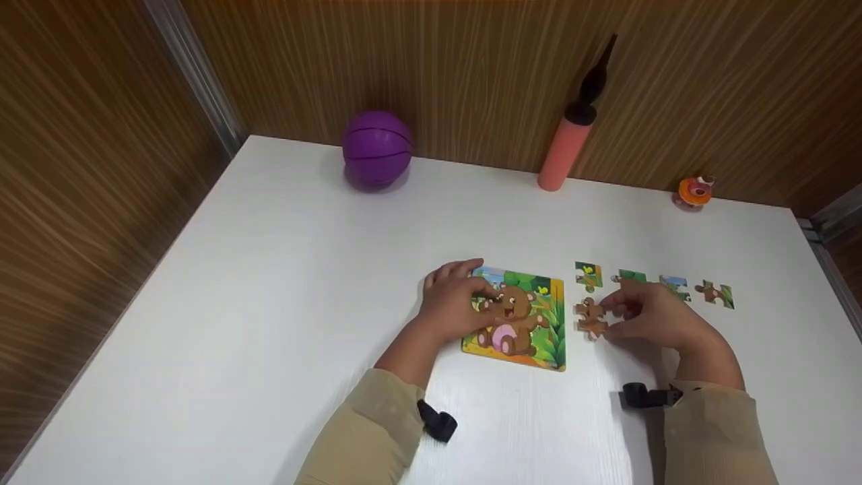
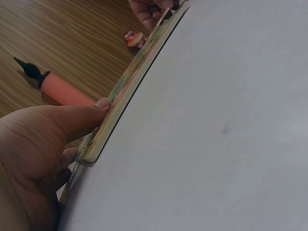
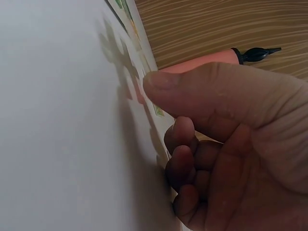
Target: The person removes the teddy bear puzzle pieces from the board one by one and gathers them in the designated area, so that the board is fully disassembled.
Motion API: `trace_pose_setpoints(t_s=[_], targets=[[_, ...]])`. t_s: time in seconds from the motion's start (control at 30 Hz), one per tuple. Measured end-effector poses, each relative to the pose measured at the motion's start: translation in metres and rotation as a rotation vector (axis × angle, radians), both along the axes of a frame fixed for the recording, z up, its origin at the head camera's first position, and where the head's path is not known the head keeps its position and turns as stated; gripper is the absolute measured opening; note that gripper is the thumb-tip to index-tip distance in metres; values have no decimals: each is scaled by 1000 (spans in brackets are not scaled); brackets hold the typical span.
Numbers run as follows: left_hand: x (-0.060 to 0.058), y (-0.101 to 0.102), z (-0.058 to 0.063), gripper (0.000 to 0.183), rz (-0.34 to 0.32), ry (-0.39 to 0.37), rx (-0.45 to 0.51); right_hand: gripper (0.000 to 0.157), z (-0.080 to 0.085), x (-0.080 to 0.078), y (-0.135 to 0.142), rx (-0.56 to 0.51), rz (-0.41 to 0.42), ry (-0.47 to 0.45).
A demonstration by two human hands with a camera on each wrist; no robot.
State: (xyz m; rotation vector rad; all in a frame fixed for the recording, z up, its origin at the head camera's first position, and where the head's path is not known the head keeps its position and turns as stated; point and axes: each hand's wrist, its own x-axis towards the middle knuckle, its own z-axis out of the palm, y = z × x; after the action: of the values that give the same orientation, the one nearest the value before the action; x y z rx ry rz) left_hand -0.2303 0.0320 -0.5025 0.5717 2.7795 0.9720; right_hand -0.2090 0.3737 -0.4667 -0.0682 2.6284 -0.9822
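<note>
A square jigsaw puzzle [image 1: 553, 323] with a brown bear on a green background lies on the white table. My left hand [image 1: 452, 303] rests over its left side, thumb and forefinger touching the picture. In the left wrist view, the left thumb [image 2: 89, 118] presses on the puzzle board's edge [image 2: 120, 113]. Just right of the board, my right hand [image 1: 650, 315] pinches a brown puzzle piece [image 1: 591, 316] between thumb and fingers. The right wrist view shows the right thumb [image 3: 192, 89] hiding most of that piece, with its shadow on the table.
Several loose pieces lie in a row beyond the right hand, among them a green one [image 1: 588, 275] and a brown-and-green one [image 1: 715, 293]. Along the back stand a purple ball [image 1: 377, 149], a pink hand pump [image 1: 567, 151] and a small orange toy figure [image 1: 694, 192].
</note>
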Motion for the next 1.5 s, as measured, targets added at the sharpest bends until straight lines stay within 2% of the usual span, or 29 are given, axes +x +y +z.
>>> trace_pose_setpoints(t_s=[0.5, 0.9, 1.2, 1.5], targets=[[0, 1, 1, 34, 9, -11, 6, 45, 1, 2, 0, 47, 8, -15], [0, 1, 1, 34, 6, -15, 8, 53, 2, 1, 2, 43, 30, -17], [0, 1, -1, 34, 3, -13, 23, 52, 6, 2, -1, 72, 11, -12], [0, 2, -1, 35, 14, 0, 10, 51, 2, 1, -2, 58, 15, -14]])
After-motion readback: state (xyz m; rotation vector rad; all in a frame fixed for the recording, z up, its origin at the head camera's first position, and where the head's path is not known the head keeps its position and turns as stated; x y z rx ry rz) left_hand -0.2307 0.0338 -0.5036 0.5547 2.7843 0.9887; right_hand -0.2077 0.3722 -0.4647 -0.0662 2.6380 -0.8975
